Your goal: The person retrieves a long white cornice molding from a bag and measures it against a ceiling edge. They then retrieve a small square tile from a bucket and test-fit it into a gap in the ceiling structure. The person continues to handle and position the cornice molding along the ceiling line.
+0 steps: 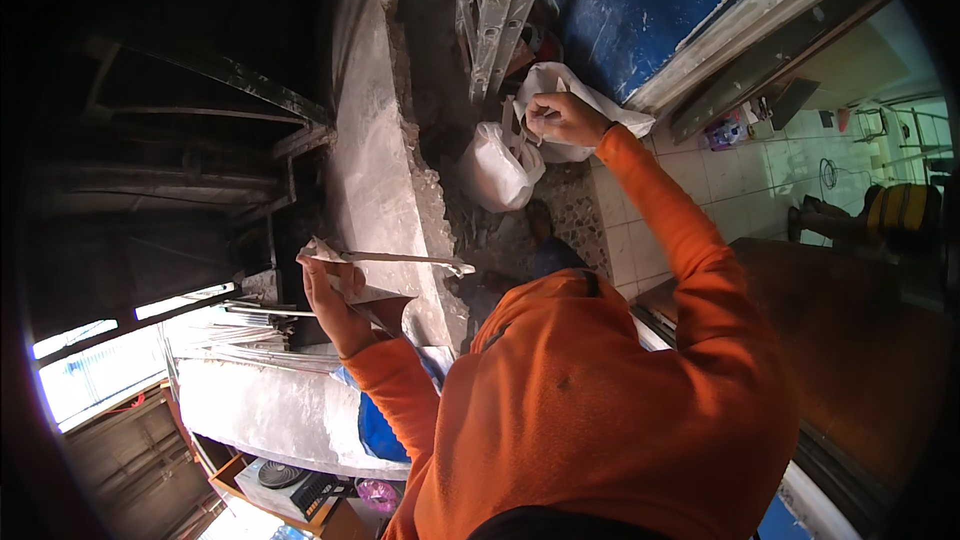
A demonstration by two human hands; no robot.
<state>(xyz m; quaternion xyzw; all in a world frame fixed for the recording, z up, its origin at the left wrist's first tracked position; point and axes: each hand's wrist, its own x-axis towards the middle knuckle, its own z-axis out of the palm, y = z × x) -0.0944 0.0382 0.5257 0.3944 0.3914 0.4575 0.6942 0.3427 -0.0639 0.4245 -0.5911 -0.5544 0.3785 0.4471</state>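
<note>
My left hand (pixel 335 302) is raised beside the pale wall, closed around a flat plaster-smeared tool. The tool's long thin edge (pixel 405 259) points to the right, and whitish paste clings to its end. Much of its underside and handle is hidden by my fingers. Farther off, my right hand (pixel 568 120) is above a white bag (pixel 600 118), its fingers curled together. Whatever those fingers grip, if anything, is too small or hidden to name. Just left of that hand, a second white bag (pixel 500 168) stands on the floor, partly in sunlight.
A rough broken edge (pixel 425 180) runs along the pale wall (pixel 375 150). A metal ladder (pixel 498 15) leans by a blue panel (pixel 640 0). At right, a person's legs (pixel 835 220) show on the tiled floor (pixel 700 175). A dark brown surface (pixel 850 340) lies beside my right side.
</note>
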